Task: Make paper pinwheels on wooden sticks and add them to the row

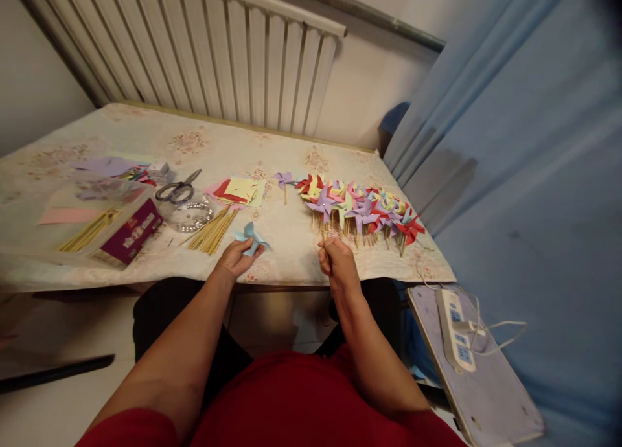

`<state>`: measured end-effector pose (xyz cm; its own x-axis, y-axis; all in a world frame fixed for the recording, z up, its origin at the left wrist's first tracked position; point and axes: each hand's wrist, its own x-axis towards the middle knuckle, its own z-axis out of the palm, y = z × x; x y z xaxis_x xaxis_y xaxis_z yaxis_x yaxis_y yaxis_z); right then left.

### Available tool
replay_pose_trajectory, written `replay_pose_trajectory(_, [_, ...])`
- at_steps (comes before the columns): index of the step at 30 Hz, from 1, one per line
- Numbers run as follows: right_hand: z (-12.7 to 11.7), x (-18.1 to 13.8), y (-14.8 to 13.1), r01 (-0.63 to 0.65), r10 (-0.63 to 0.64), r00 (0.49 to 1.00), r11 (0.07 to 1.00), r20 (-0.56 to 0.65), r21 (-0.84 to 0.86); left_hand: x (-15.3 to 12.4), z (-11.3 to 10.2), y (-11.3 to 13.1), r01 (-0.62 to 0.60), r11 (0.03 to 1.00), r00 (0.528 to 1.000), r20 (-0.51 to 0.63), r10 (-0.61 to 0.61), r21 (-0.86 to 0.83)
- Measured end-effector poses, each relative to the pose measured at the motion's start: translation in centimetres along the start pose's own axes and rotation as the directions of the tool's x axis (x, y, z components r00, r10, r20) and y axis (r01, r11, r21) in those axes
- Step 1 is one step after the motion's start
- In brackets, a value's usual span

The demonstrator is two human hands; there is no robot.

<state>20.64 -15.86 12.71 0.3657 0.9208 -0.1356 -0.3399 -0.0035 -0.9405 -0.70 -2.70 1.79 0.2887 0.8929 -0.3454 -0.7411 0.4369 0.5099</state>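
My left hand is closed on a light blue paper pinwheel, its folded blades showing past the fingertips just above the table's front edge. To the right, my right hand is curled with the thumb side up, and a thin wooden stick pokes out at its top. Behind that hand lies a pile of paper pinwheels on sticks in red, purple, yellow and pink. Whether the held stick belongs to the purple pinwheel above it, I cannot tell. One lone purple pinwheel lies left of the pile.
Left of my hands lie a bundle of sticks, paper squares, a clear dish of small shiny pieces, scissors and a plastic box with a purple label. A power strip rests on a stool at the right.
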Motion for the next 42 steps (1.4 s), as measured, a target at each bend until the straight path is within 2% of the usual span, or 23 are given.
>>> replay_pose_trajectory(9, [-0.09,0.04,0.10,0.006,-0.006,1.000,1.000,-0.006,-0.017,-0.23,0.28,0.03,-0.002,1.000,1.000,-0.031,0.002,-0.012])
replay_pose_trajectory(42, [-0.12,-0.34,0.44,0.032,-0.033,0.999,0.994,-0.011,-0.102,0.33,-0.56,-0.15,-0.011,1.000,0.998,0.059,0.010,0.020])
